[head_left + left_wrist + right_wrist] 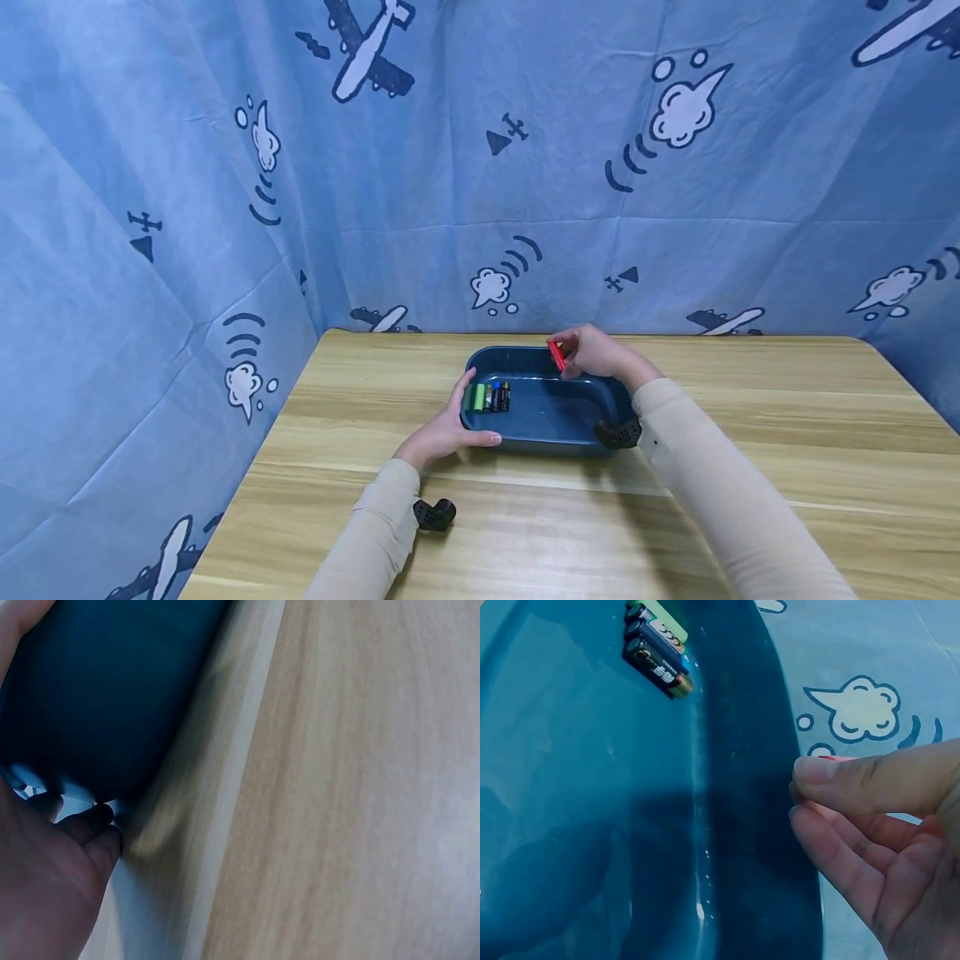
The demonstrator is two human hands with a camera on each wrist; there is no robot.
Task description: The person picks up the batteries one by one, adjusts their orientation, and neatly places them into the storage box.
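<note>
A dark blue plastic basin sits on the table, with several batteries side by side at its left end. One battery is light green; the others are mostly dark. My left hand holds the basin's near left corner, thumb along the front wall and fingers along the left side. In the left wrist view, the left hand's fingers touch the basin's outer wall. Above the basin's back rim, my right hand pinches a red battery. In the right wrist view the fingers hide most of it.
The basin stands near the back of the wood-grain table. Behind the table and at its sides hangs a blue curtain printed with planes and clouds. Black wrist devices are on both forearms; the right one hangs over the basin's right end.
</note>
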